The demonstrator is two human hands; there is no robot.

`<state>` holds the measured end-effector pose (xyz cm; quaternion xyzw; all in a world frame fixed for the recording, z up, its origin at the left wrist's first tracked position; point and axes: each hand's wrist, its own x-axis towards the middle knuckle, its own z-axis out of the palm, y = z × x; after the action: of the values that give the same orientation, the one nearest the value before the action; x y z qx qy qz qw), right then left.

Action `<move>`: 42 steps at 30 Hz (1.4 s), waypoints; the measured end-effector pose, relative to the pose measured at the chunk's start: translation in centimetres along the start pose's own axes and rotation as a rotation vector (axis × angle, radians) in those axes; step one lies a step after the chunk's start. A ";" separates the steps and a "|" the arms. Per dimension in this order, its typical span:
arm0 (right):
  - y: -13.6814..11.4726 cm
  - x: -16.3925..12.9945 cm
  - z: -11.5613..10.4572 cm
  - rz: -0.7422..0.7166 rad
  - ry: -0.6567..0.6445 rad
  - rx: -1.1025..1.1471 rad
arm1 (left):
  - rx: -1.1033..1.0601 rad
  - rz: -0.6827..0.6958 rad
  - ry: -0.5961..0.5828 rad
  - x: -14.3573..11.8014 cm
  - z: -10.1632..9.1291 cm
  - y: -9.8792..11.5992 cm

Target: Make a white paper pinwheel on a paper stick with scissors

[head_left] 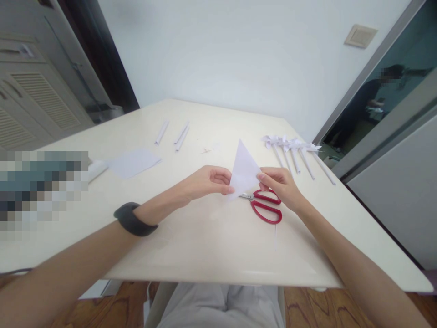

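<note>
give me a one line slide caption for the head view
Both hands, left hand and right hand, hold a folded white paper triangle above red-handled scissors on a cream table.

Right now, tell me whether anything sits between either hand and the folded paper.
Nothing visible does. The left hand and right hand both already pinch the folded paper triangle; the red scissors lie on the table beneath, below it.
</note>
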<state>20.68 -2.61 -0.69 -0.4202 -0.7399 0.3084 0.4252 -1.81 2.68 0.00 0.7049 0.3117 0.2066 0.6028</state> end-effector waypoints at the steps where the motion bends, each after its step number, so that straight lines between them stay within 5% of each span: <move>1: -0.1 0.0 0.1 0.001 -0.012 0.003 | -0.009 0.001 0.006 0.0 0.1 -0.1; 20: -0.2 0.0 0.1 -0.027 -0.001 -0.015 | -0.082 0.095 0.140 -0.2 0.2 0.0; 42: -0.6 0.0 0.7 -0.028 -0.171 -0.133 | -0.017 0.052 0.034 0.2 -0.4 -0.6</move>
<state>19.88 -2.91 -0.51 -0.4095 -0.7981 0.2873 0.3358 -2.02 3.11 -0.50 0.7040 0.3016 0.2369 0.5978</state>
